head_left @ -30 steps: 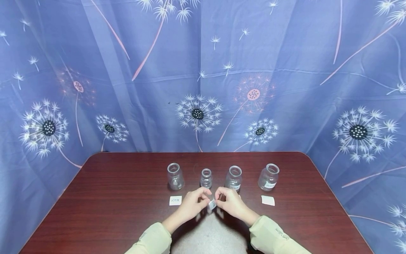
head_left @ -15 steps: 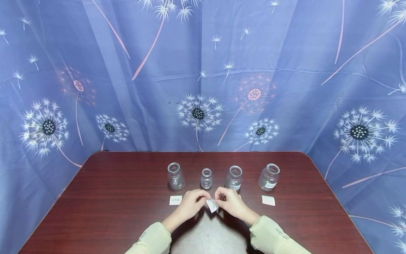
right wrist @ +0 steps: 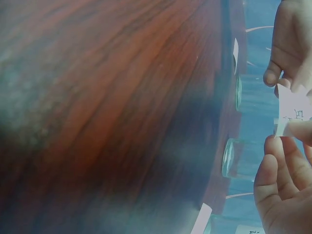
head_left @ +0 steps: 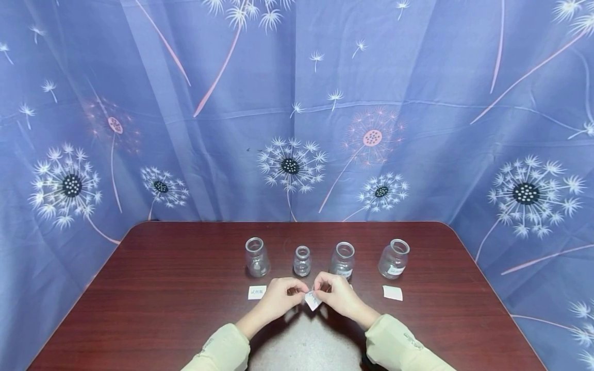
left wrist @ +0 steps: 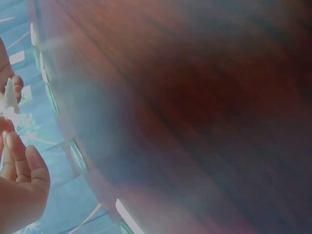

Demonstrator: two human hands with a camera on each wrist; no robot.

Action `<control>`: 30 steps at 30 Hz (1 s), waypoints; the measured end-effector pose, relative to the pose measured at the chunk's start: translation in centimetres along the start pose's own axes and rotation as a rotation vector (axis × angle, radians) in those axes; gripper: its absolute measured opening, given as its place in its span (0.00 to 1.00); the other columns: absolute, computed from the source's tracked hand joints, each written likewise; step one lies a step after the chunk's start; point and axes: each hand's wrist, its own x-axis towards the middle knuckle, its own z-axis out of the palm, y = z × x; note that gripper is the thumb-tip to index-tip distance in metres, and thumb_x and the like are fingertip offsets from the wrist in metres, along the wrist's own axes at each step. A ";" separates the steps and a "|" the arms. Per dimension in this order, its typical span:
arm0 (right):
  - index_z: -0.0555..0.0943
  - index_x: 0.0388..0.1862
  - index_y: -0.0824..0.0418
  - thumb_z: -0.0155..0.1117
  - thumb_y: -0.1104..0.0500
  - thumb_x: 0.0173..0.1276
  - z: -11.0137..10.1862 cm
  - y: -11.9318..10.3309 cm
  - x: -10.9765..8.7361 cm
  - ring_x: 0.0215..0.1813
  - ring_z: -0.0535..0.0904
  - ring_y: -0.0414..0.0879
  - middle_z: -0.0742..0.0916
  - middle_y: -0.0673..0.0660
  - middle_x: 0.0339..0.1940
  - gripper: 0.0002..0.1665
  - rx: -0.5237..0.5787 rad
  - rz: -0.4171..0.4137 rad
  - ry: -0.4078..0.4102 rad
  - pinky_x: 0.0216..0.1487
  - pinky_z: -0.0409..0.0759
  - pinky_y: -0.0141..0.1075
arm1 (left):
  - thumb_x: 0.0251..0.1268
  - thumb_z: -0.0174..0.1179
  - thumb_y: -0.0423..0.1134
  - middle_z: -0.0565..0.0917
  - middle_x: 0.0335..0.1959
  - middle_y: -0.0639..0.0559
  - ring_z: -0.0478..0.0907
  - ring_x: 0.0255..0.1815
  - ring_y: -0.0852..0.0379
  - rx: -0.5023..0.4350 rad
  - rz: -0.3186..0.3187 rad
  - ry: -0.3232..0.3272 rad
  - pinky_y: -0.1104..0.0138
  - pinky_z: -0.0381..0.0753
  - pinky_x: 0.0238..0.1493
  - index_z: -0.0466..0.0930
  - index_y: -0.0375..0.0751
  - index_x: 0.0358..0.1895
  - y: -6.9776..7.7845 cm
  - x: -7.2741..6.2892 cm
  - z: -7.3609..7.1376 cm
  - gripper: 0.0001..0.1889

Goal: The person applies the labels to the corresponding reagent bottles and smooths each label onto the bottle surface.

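Observation:
Between both hands, just in front of the small glass jar, is a small white paper label with dark writing. My right hand pinches its right upper edge; in the right wrist view the thumb lies across the label. The left hand has its thumb and index finger together at the label's left upper corner. In the left wrist view the label is seen nearly edge-on between the two hands.
Glass jars stand in a row: a tall one at left, two with stuck-on labels at right. A printed white label and a blank white slip lie on the brown table. A blue dandelion curtain hangs behind.
The label first turned its face toward the head camera and tilted, then shifted slightly right. The left thumb and fingertips moved a little at its edge; the right hand stayed nearly still.

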 end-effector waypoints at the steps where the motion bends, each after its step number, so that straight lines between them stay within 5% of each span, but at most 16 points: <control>1: 0.72 0.22 0.57 0.62 0.67 0.51 0.0 0.0 0.0 0.23 0.71 0.33 0.79 0.50 0.20 0.08 0.003 -0.004 0.000 0.23 0.70 0.26 | 0.47 0.59 0.32 0.81 0.22 0.54 0.70 0.21 0.69 0.006 -0.001 -0.002 0.77 0.70 0.26 0.82 0.43 0.30 0.0 0.0 0.0 0.05; 7: 0.73 0.22 0.59 0.62 0.69 0.50 0.0 0.1 0.1 0.24 0.71 0.32 0.80 0.53 0.21 0.08 0.030 -0.025 0.021 0.25 0.71 0.27 | 0.49 0.60 0.32 0.82 0.22 0.55 0.70 0.20 0.70 0.053 0.000 0.033 0.76 0.70 0.25 0.82 0.43 0.31 -0.2 0.1 0.1 0.05; 16: 0.71 0.21 0.67 0.60 0.75 0.49 -1.2 -2.8 -0.2 0.23 0.70 0.35 0.79 0.62 0.20 0.07 0.077 -0.036 0.087 0.23 0.70 0.28 | 0.48 0.62 0.32 0.82 0.23 0.54 0.68 0.19 0.71 0.131 0.002 0.190 0.78 0.68 0.23 0.81 0.42 0.29 -0.3 0.5 0.5 0.03; 23: 0.70 0.21 0.67 0.58 0.76 0.49 -1.8 -3.2 -0.2 0.25 0.71 0.36 0.79 0.60 0.21 0.08 0.065 0.003 0.144 0.27 0.72 0.28 | 0.47 0.62 0.34 0.83 0.21 0.57 0.71 0.19 0.70 0.176 -0.055 0.295 0.77 0.68 0.23 0.82 0.44 0.27 -0.2 1.0 0.7 0.03; 30: 0.71 0.23 0.68 0.58 0.76 0.50 -2.1 -3.3 -0.3 0.25 0.72 0.37 0.79 0.61 0.21 0.07 0.083 0.043 0.135 0.28 0.72 0.29 | 0.46 0.62 0.37 0.81 0.19 0.59 0.72 0.20 0.66 0.265 -0.142 0.276 0.72 0.69 0.25 0.82 0.46 0.26 -0.4 1.4 1.0 0.02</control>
